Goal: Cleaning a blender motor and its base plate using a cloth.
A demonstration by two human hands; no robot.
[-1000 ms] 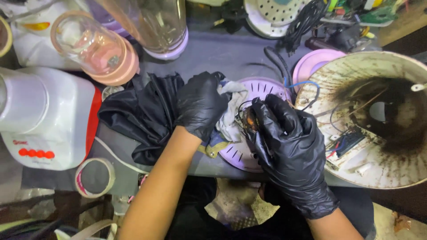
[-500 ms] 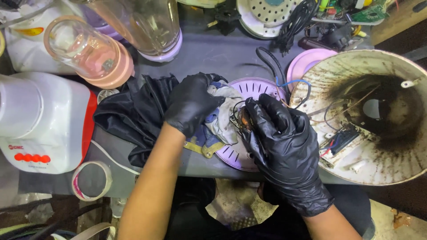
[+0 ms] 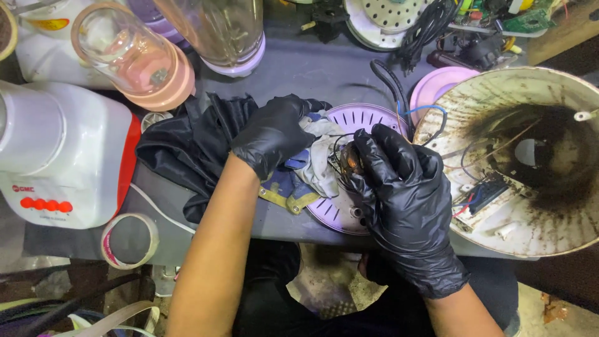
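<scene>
Hands, two, both in black gloves: the left hand (image 3: 273, 134) presses its fingers closed on one grey rag (image 3: 317, 163), while the right hand (image 3: 405, 193) grips one small coppery motor part (image 3: 350, 159) over one lilac slotted disc (image 3: 368, 122) on the table (image 3: 312, 68). Two clear jars (image 3: 134, 53) stand behind; one scorched round housing (image 3: 530, 156) sits right.

I saw a white appliance with a red side (image 3: 62, 156) at the left, a pink-based clear jar (image 3: 134, 59) behind it, and a tape roll (image 3: 130, 240) near the table edge.
</scene>
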